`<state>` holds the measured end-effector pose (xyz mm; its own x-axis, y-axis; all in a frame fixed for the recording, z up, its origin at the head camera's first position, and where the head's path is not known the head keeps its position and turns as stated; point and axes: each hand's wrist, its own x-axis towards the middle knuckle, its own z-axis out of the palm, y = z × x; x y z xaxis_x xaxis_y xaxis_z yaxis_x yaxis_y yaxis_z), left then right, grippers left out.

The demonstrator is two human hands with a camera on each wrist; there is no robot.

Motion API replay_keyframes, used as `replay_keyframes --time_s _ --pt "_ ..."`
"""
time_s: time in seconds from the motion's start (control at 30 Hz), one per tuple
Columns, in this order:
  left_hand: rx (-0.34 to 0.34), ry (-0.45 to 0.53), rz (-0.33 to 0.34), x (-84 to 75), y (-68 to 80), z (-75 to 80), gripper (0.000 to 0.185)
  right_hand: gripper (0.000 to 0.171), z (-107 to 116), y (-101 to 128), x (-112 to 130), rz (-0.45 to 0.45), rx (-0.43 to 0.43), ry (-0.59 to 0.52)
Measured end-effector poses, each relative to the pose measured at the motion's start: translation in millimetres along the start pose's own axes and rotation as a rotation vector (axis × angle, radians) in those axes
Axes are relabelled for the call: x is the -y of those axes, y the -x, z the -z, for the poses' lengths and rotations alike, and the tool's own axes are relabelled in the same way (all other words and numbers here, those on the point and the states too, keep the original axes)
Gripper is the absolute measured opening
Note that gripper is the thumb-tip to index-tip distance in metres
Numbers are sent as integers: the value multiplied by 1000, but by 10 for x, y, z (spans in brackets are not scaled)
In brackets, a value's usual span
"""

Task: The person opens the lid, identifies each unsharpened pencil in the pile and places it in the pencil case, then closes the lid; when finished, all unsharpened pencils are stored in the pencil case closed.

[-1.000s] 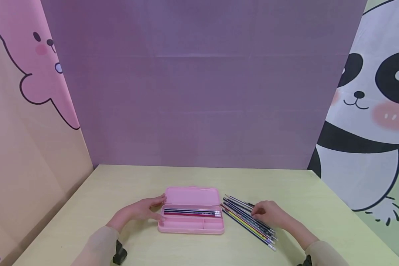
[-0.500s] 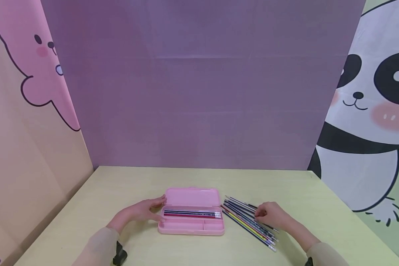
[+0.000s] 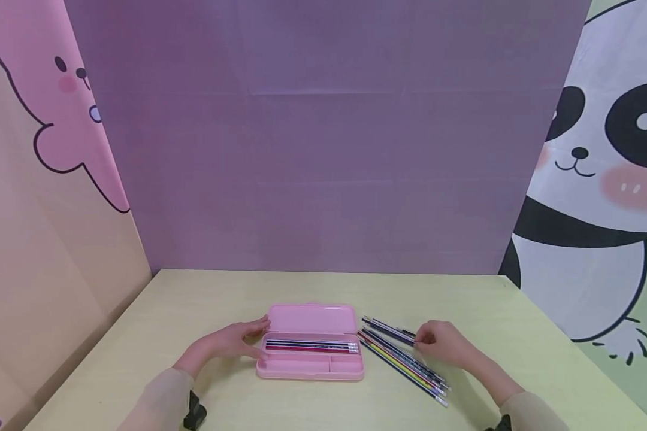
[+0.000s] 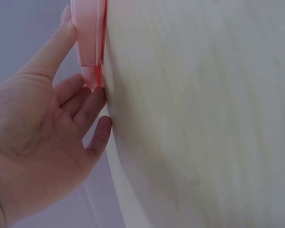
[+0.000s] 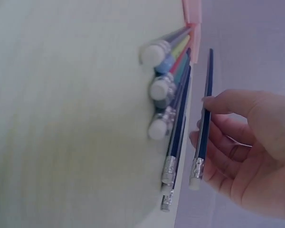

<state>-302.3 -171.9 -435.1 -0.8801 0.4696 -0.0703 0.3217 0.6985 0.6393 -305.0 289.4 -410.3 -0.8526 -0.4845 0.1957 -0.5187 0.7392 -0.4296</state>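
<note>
At the left end of a pink pencil case, my left hand rests its thumb and fingertips on the edge, fingers loosely extended. The case lies with its lid folded back. Several pencils, dark and red, lie in its long rear compartment. To the right of the case, my right hand pinches a dark blue pencil between thumb and fingers. Its white eraser end hangs below the fingers in the right wrist view. Beside it lies a slanted pile of pencils in dark blue, yellow and red.
All of it rests on a pale wooden table. The case's front part has a long and a short compartment, divided by a thin wall. Behind the table stands a purple backdrop; cartoon-printed walls flank it.
My right hand has shifted slightly to the right and lifted a dark blue pencil off the pile, and a gap has opened between the pencils. The left hand stays still.
</note>
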Motion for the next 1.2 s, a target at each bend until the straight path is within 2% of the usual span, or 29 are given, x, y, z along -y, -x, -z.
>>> replay_keyframes --time_s 0.57,0.93,1.2 --pt "0 20 -9 -44 14 20 86 9 76 -33 96 18 -83 -100" --pt "-2 16 -24 -27 4 22 86 11 2 -97 132 20 -120 -88" --pt "-1 41 -27 -11 11 8 86 12 -51 -137 181 102 -134 -97"
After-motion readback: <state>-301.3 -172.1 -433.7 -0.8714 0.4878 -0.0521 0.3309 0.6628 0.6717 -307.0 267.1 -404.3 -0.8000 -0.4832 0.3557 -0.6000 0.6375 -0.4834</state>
